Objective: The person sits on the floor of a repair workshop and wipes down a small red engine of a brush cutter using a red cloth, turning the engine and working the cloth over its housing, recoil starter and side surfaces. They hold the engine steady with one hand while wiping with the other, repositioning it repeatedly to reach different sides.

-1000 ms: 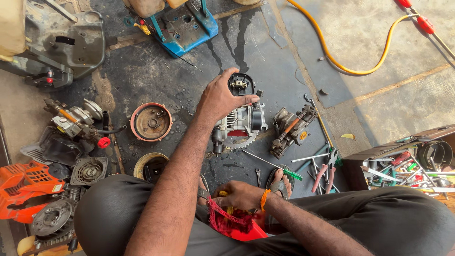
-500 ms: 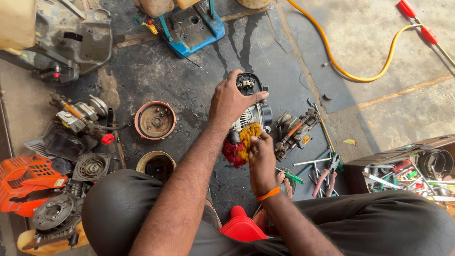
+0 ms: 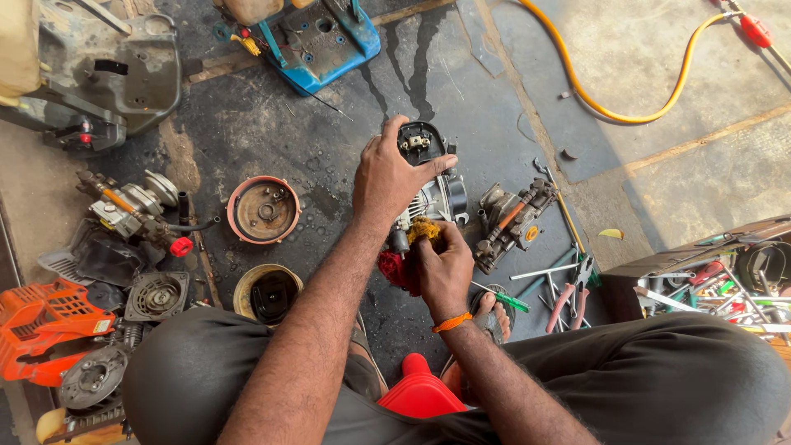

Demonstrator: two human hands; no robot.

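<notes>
small engine [image 3: 437,194] sits on the dark oily floor [image 3: 272,132] between the person's knees, long axis running away from them, black top end pointing far side. left hand [image 3: 391,177] clamped over that top. right hand [image 3: 441,272] fingers closed on a red-yellow rag [image 3: 408,247], pressed against the engine's near end.

I am steadying a small grey engine block [image 3: 437,194] with finned metal sides; it is sitting upright on the dark oily floor, its black top cap facing up; I am pressing a red and yellow rag [image 3: 409,247] against its near lower side.
</notes>
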